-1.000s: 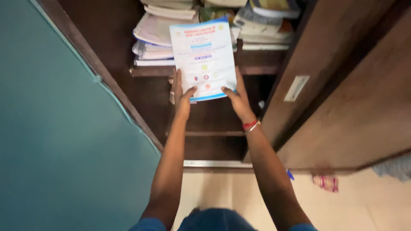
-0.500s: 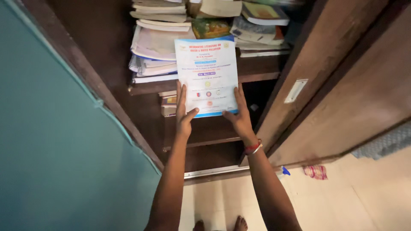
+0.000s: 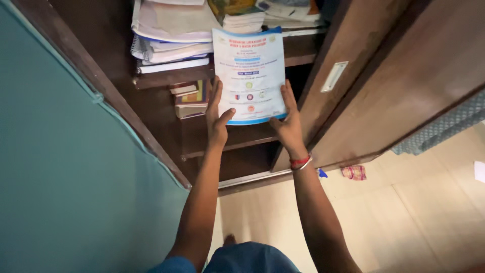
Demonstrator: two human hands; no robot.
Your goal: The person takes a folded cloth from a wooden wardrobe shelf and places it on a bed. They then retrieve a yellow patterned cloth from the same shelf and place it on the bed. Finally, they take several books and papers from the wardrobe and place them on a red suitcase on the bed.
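I have both grips on the booklet (image 3: pixel 251 75) — left grip (image 3: pixel 218 117) pinching its lower left corner, right grip (image 3: pixel 289 124) pinching the lower right, thumbs on the cover. The booklet stands upright above them, before the wooden shelf (image 3: pixel 172 77). Stacked books (image 3: pixel 169 35) lie just left of it — smaller books (image 3: pixel 189 100) beside my left grip.

I saw a glossy paper booklet (image 3: pixel 251 76), a dark, smooth-finished wooden cupboard (image 3: pixel 353 96), matt paper books (image 3: pixel 172 35) stacked inside, a matt teal wall (image 3: pixel 60 177) and smooth pale floor tiles (image 3: pixel 404 217).
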